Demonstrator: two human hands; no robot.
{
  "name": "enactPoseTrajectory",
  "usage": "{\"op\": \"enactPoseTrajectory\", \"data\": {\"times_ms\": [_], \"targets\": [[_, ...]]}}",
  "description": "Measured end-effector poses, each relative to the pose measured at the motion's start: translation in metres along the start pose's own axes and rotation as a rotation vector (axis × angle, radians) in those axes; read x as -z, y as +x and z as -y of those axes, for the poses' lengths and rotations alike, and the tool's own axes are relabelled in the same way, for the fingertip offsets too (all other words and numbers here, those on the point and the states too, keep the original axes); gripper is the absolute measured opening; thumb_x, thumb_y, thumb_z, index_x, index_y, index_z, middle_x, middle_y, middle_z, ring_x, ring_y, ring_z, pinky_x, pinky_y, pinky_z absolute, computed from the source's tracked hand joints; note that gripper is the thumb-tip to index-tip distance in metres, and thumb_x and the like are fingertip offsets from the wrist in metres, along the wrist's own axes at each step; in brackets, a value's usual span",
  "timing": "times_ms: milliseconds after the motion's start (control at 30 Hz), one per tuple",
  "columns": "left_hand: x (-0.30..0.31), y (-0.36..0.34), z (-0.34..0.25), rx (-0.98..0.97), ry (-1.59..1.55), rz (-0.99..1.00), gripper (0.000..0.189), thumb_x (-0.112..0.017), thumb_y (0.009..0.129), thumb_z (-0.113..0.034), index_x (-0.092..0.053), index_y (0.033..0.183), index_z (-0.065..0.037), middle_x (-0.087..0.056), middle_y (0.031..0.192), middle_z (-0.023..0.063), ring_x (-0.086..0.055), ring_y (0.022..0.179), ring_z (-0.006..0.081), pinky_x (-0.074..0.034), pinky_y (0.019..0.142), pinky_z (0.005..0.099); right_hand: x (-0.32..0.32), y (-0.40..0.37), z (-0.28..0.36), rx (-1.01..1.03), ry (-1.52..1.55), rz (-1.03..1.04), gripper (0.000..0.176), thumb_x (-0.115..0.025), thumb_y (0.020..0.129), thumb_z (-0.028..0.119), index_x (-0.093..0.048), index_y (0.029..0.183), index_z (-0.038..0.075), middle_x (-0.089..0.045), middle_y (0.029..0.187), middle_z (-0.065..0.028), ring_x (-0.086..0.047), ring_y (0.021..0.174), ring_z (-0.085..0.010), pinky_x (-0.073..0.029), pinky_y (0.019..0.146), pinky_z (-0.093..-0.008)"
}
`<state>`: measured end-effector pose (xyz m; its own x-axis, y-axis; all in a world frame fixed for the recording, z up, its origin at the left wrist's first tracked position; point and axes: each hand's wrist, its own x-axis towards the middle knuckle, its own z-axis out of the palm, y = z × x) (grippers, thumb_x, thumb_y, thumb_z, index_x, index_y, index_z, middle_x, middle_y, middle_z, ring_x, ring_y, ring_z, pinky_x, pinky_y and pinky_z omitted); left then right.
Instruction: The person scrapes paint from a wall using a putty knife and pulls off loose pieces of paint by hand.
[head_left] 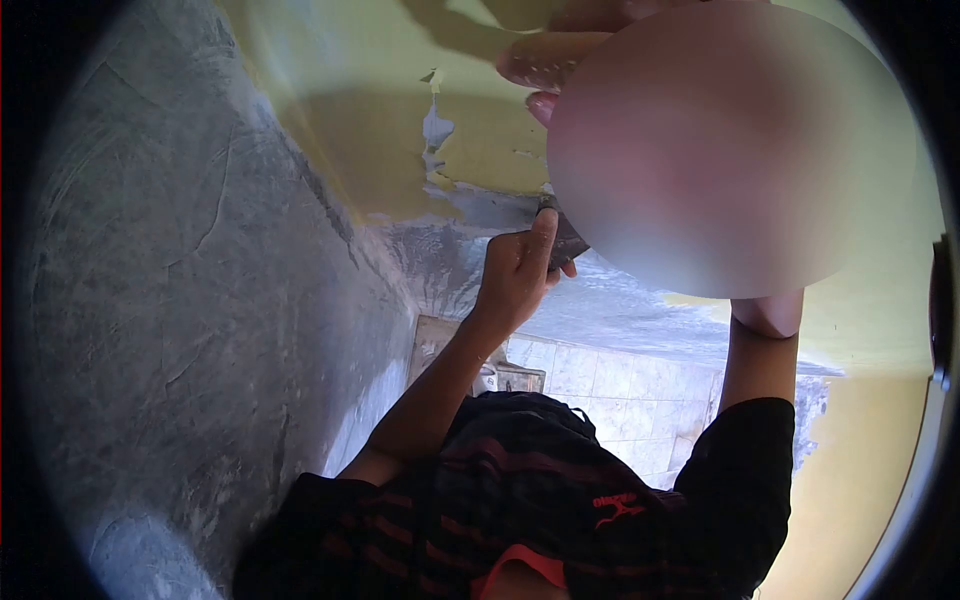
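Observation:
My left hand (518, 268) is closed around a dark, flat hand tool (568, 246), with the thumb along its upper side. The tool lies at or close to the wall, by the line where yellow paint (490, 150) meets bare grey plaster (450, 260); a blurred oval hides its right end. Higher up and near the camera, my right hand (560, 62) shows only some fingers, wet-looking and stretched out with a gap between them. The same oval covers its palm, so anything held there is hidden.
A rough grey wall (180, 280) rises at the left and meets the painted wall in a corner. Peeled paint (435, 130) leaves a pale patch above the tool. Below are light floor tiles (590, 375) and a small block-like object (520, 378). A dark fixture (940, 310) sits far right.

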<state>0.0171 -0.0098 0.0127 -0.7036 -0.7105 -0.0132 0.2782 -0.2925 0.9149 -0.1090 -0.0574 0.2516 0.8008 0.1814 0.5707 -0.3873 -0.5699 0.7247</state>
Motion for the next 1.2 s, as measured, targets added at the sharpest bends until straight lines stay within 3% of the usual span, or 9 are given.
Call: {"op": "enactPoseTrajectory", "data": {"times_ms": [167, 233, 267, 333, 433, 633, 833, 967, 1200], "targets": [[0.005, 0.002, 0.011, 0.010, -0.011, 0.085, 0.067, -0.043, 0.111, -0.052, -0.071, 0.078, -0.001, -0.059, 0.060, 0.0015, -0.046, 0.047, 0.0050, -0.034, 0.044, 0.0229, 0.019, 0.023, 0.005, 0.033, 0.054, -0.151, 0.023, -0.076, 0.062, 0.026, -0.073, 0.077, 0.009, -0.060, 0.071, -0.0016, -0.059, 0.074, -0.0207, -0.052, 0.068, -0.0355], [0.003, 0.003, 0.017, 0.023, -0.011, 0.077, 0.067, -0.043, 0.111, -0.053, -0.070, 0.078, -0.001, -0.060, 0.061, 0.0020, -0.045, 0.046, 0.0049, -0.033, 0.043, 0.0229, 0.054, 0.064, 0.026, -0.172, -0.053, 0.751, 0.025, -0.077, 0.062, 0.026, -0.073, 0.082, 0.009, -0.061, 0.078, -0.0005, -0.061, 0.085, -0.0213, -0.053, 0.076, -0.0346], [0.003, 0.005, 0.017, 0.035, -0.011, 0.064, 0.067, -0.043, 0.111, -0.053, -0.069, 0.078, -0.002, -0.061, 0.063, 0.0025, -0.044, 0.045, 0.0049, -0.032, 0.041, 0.0229, 0.050, 0.053, 0.024, -0.171, -0.055, 0.748, 0.025, -0.077, 0.062, 0.026, -0.073, 0.082, 0.009, -0.061, 0.078, -0.0005, -0.061, 0.085, -0.0213, -0.053, 0.076, -0.0346], [-0.001, 0.002, 0.013, 0.029, -0.051, 0.062, 0.068, -0.042, 0.111, -0.054, -0.069, 0.077, -0.002, -0.059, 0.061, 0.0019, -0.043, 0.044, 0.0048, -0.031, 0.040, 0.0233, 0.036, 0.024, 0.024, -0.236, 0.168, 0.341, 0.023, -0.078, 0.069, 0.019, -0.074, 0.089, 0.008, -0.067, 0.089, -0.0036, -0.063, 0.096, -0.0250, -0.052, 0.084, -0.0373], [-0.011, 0.000, 0.005, 0.033, -0.104, 0.021, 0.068, -0.042, 0.111, -0.054, -0.067, 0.075, -0.002, -0.056, 0.057, 0.0011, -0.042, 0.043, 0.0048, -0.029, 0.039, 0.0238, 0.059, 0.031, 0.056, -0.397, 0.089, 0.629, 0.009, -0.078, 0.081, 0.013, -0.073, 0.086, 0.008, -0.074, 0.104, -0.0110, -0.063, 0.109, -0.0294, -0.056, 0.086, -0.0410], [0.005, 0.000, 0.013, 0.023, -0.002, 0.060, 0.069, -0.043, 0.110, -0.055, -0.068, 0.075, -0.001, -0.057, 0.055, 0.0026, -0.041, 0.042, 0.0054, -0.029, 0.039, 0.0256, 0.088, -0.021, 0.138, -0.728, -0.289, 0.474, 0.023, -0.080, 0.080, 0.016, -0.079, 0.103, 0.016, -0.072, 0.118, -0.0089, -0.059, 0.115, -0.0316, -0.049, 0.097, -0.0399], [0.001, -0.001, 0.013, 0.019, 0.088, -0.004, 0.073, -0.040, 0.108, -0.062, -0.066, 0.074, -0.002, -0.046, 0.051, -0.0025, -0.036, 0.040, 0.0060, -0.027, 0.038, 0.0247, 0.059, -0.076, 0.176, -0.817, -0.705, 0.305, 0.033, -0.081, 0.078, 0.014, -0.079, 0.109, 0.022, -0.064, 0.137, -0.0083, -0.040, 0.137, -0.0312, -0.032, 0.115, -0.0439], [-0.003, 0.002, -0.001, -0.015, 0.049, 0.024, 0.070, -0.044, 0.110, -0.056, -0.071, 0.077, 0.000, -0.058, 0.056, 0.0026, -0.045, 0.044, 0.0065, -0.034, 0.042, 0.0253, 0.049, -0.101, 0.177, -0.719, -0.798, 0.293, 0.029, -0.072, 0.084, 0.027, -0.079, 0.112, 0.023, -0.063, 0.140, -0.0092, -0.042, 0.135, -0.0306, -0.026, 0.120, -0.0468], [0.003, -0.004, 0.001, 0.058, 0.048, 0.034, 0.075, -0.039, 0.110, -0.059, -0.068, 0.072, -0.001, -0.049, 0.050, -0.0010, -0.043, 0.042, 0.0074, -0.033, 0.041, 0.0253, 0.048, -0.103, 0.180, -0.735, -0.786, 0.276, 0.033, -0.060, 0.092, 0.039, -0.079, 0.112, 0.020, -0.066, 0.136, -0.0095, -0.044, 0.133, -0.0294, -0.024, 0.122, -0.0473]]}}
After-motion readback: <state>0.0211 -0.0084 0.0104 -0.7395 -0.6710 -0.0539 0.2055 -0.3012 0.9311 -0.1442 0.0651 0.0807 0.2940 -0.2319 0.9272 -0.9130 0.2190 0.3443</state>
